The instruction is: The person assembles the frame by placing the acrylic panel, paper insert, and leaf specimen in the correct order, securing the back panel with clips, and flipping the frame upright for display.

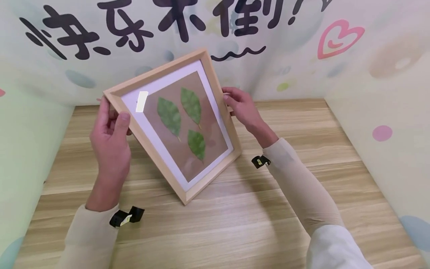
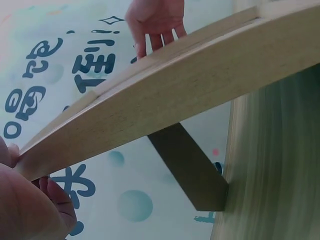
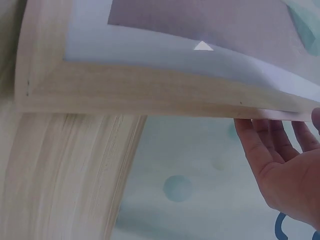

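A light wooden picture frame [image 1: 158, 160] is tilted in the head view, one lower corner close to the tabletop. Behind its glazing, three green leaves [image 1: 191, 106] lie on a brown ground with a white border. At the upper left corner my left hand [image 1: 112, 138] grips the frame, thumb in front and fingers behind. My right hand [image 1: 243, 110] holds the right side, its fingers reaching behind the edge in the right wrist view. A dark stand leg [image 2: 190, 167] projects from the frame's back in the left wrist view.
The wood-grain tabletop [image 1: 215, 239] extends below the frame. A printed back wall [image 1: 289, 71] with dark lettering stands behind it. Side walls [image 1: 379, 93] with coloured spots close in the left and right.
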Demonstrator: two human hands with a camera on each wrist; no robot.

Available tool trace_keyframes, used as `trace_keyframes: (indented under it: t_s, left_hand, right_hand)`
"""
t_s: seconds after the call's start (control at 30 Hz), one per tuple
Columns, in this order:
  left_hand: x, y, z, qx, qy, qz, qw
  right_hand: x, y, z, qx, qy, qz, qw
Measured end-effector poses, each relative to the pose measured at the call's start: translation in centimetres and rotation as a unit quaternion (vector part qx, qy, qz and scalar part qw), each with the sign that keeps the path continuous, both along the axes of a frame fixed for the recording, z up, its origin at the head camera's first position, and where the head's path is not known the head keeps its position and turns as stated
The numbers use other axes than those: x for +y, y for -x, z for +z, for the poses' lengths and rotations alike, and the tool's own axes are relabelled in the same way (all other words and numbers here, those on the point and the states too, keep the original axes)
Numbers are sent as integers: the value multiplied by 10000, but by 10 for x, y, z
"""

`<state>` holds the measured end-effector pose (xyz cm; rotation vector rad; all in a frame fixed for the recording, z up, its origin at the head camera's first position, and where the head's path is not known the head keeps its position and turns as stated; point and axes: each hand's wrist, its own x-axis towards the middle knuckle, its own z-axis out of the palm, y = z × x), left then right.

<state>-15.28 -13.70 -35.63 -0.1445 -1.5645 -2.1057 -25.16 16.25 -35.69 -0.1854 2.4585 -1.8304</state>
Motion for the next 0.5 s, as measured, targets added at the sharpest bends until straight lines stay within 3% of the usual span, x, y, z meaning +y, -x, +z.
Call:
trace_keyframes:
  t_s: [0.5]
  left_hand:
    - [-7, 19, 11, -549, 200, 307, 9978]
  right_hand:
    - [3, -4, 7, -82, -82, 19, 9999]
